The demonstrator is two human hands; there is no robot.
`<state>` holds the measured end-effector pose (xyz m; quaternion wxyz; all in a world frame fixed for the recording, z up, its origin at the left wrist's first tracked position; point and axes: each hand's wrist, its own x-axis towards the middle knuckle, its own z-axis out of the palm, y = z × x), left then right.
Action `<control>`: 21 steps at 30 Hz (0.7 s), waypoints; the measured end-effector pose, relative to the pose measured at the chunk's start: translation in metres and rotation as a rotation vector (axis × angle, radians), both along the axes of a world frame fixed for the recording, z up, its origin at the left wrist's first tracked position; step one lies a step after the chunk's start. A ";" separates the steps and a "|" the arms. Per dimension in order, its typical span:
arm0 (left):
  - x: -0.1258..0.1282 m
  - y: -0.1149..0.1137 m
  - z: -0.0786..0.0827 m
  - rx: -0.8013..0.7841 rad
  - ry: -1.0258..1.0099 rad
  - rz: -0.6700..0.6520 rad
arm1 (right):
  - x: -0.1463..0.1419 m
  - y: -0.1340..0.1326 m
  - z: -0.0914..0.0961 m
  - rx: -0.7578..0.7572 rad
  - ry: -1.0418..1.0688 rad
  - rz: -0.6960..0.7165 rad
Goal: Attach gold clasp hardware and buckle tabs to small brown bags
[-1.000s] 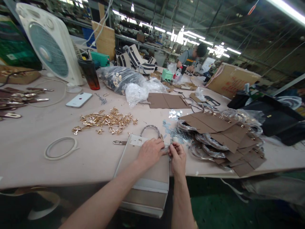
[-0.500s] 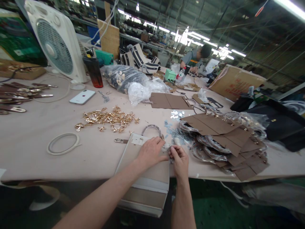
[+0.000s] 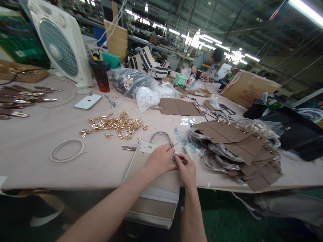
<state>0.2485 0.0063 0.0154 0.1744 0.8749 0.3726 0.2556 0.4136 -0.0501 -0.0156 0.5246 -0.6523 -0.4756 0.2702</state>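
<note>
A beige, unfinished handbag body (image 3: 161, 194) lies at the table's front edge, its lower part jutting over it. A wrapped, curved handle (image 3: 160, 133) sticks out past its far edge, and a strap with a metal plate (image 3: 128, 148) pokes out at the far left. My left hand (image 3: 159, 158) rests flat on the bag, fingers stretched toward the handle's right end and thumb apart. At the bag's upper right edge, my right hand (image 3: 186, 168) has its thumb and fingertips pinched together near my left fingers. Whatever is between them is too small to make out.
Gold metal fittings (image 3: 116, 124) lie in a pile beyond the bag, near a roll of tape (image 3: 67, 150) and a phone (image 3: 87, 101). Brown panels with wrapped handles (image 3: 242, 144) are stacked at right, beside small silver plates (image 3: 193, 143). A fan (image 3: 59, 47) stands back left; another person (image 3: 205, 64) works far off.
My right hand has moved slightly left and inward, onto the bag's upper right edge by my left fingers. My left hand and the bag have stayed in place.
</note>
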 end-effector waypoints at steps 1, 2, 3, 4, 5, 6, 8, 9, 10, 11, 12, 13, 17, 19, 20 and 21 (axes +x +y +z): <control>0.000 0.000 0.000 0.002 0.001 0.000 | 0.000 0.000 -0.001 0.002 -0.019 -0.003; 0.000 0.000 0.000 0.003 0.000 -0.001 | 0.000 0.001 -0.002 0.003 -0.030 -0.007; 0.000 0.000 0.000 0.002 -0.001 -0.003 | -0.001 0.001 -0.002 0.004 -0.036 -0.015; 0.000 0.000 0.000 0.000 -0.001 -0.004 | -0.002 0.001 -0.002 0.007 -0.045 -0.028; 0.000 0.000 0.000 -0.002 0.000 -0.006 | -0.004 0.001 -0.001 0.015 -0.064 -0.039; 0.000 -0.001 0.001 -0.005 0.004 -0.007 | -0.006 0.000 0.000 0.031 -0.096 -0.050; -0.001 -0.001 0.001 -0.004 0.018 -0.007 | -0.011 -0.001 0.001 0.064 -0.187 -0.056; -0.001 -0.001 0.002 0.000 0.024 -0.005 | -0.013 -0.002 0.002 0.076 -0.234 -0.054; -0.001 -0.002 0.002 0.003 0.028 -0.003 | -0.015 -0.003 0.002 0.080 -0.267 -0.050; -0.001 -0.002 0.002 0.006 0.028 0.000 | -0.016 -0.004 0.003 0.078 -0.280 -0.044; -0.001 -0.002 0.002 0.007 0.025 0.003 | -0.016 -0.005 0.004 0.074 -0.268 -0.042; -0.001 -0.002 0.002 0.006 0.021 0.007 | -0.014 -0.005 0.005 0.077 -0.241 -0.045; -0.001 -0.002 0.002 0.002 0.026 0.008 | 0.009 0.011 0.021 0.193 -0.255 -0.092; -0.001 -0.002 0.002 0.004 0.039 0.007 | 0.025 0.030 0.033 0.212 -0.388 -0.015; -0.001 -0.002 0.002 0.005 0.047 0.008 | 0.033 0.042 0.038 0.188 -0.454 0.063; -0.001 -0.002 0.003 0.005 0.052 0.011 | 0.041 0.053 0.041 0.145 -0.514 0.150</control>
